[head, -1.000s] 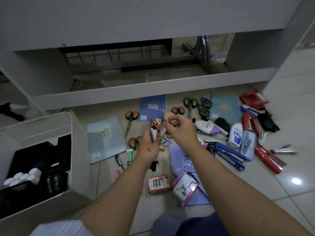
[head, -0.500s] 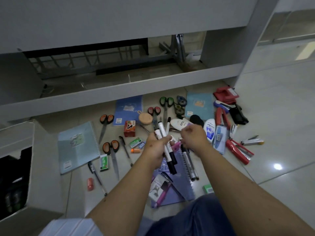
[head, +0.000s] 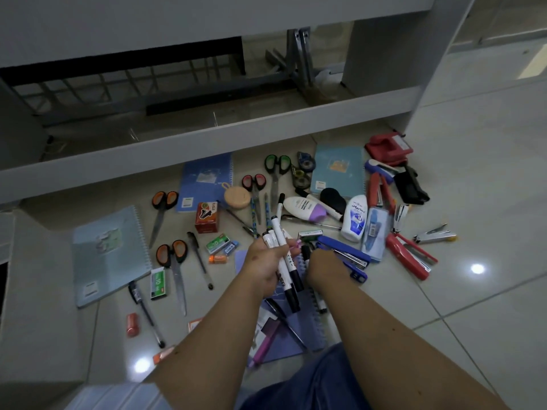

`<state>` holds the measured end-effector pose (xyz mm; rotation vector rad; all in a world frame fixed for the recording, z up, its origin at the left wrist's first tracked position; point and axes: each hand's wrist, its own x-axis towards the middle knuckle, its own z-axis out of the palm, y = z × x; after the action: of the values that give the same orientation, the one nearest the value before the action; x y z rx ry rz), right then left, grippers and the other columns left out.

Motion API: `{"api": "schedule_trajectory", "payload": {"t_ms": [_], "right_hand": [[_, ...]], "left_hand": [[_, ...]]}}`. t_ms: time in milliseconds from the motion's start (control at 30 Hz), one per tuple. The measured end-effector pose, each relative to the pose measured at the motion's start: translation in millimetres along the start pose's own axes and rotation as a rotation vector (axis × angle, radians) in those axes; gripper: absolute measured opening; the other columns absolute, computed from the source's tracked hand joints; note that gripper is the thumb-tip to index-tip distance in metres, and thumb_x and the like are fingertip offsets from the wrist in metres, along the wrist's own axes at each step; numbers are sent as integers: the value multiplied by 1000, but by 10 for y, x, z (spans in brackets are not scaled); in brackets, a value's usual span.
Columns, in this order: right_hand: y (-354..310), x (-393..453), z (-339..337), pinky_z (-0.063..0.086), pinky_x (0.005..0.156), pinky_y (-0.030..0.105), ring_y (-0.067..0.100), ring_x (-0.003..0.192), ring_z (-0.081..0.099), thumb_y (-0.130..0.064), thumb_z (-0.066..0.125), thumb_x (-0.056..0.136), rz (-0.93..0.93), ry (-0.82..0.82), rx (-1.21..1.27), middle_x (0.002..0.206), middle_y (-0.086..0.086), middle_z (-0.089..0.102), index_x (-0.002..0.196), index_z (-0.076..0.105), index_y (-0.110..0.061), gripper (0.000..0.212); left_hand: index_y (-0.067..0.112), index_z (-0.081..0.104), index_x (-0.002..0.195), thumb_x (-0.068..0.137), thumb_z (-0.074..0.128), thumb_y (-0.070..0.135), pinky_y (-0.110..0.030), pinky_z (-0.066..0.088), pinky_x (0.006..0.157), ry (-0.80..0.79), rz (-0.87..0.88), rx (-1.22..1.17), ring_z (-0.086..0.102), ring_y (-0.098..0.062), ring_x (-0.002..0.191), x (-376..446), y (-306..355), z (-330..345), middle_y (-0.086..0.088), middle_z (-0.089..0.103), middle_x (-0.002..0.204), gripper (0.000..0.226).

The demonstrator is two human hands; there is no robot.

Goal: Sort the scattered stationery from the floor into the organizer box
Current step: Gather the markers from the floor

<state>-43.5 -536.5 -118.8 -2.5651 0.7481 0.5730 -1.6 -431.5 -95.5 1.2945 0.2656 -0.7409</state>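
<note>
Since the earlier frame the right hand (head: 321,266) has dropped to the purple notebook (head: 284,335), its fingers' state indeterminate. Left hand (head: 266,261) grips the markers (head: 281,250); collection continues, the organizer box nearly out of view.

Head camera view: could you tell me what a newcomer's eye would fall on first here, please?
The left hand grips a bundle of white markers at the centre, above a purple notebook. Beside it the right hand reaches down by the blue stapler. Around them stationery litters the tiled floor, with orange-handled scissors on the left.
</note>
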Motion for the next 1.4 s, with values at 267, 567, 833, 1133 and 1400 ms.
{"api": "schedule_trajectory", "payload": {"t_ms": [267,567,833,1133,1400], "right_hand": [[46,-60,-66,41,59,26,23,69,53,-13,58,87,21,14,203,70,5,49,62,39,-11,31],[-242,-363,-267,49,50,26,17,50,54,0,48,89,-15,-267,1161,65,8,57,97,62,-6,17],[-374,-495,-416,56,74,36,27,71,63,5,43,91,-120,-433,1299,77,21,60,100,62,4,21],[-576,-259,-307,37,47,20,11,46,47,-24,61,90,-352,8,679,57,9,53,69,66,2,34],[-767,57,-447,33,47,21,8,44,39,-21,63,87,-440,-90,523,53,7,50,73,66,6,31]], "left_hand": [[7,57,81,92,43,-12,-31,51,61,79,46,8,63,-15,62,-43,16,-84,-7,63,78,26],[1,55,105,85,49,-15,-37,52,74,176,140,76,60,-26,84,-106,58,-289,-12,64,91,26],[7,57,100,89,47,-10,-40,52,78,147,217,50,60,-28,87,-211,161,-391,-12,65,93,23],[10,55,102,92,44,-8,-43,52,82,136,261,-39,62,-29,87,-135,296,-382,-16,63,96,23],[5,47,122,95,48,4,-42,54,76,142,209,12,61,-27,82,155,457,-475,-12,60,91,28]]}}
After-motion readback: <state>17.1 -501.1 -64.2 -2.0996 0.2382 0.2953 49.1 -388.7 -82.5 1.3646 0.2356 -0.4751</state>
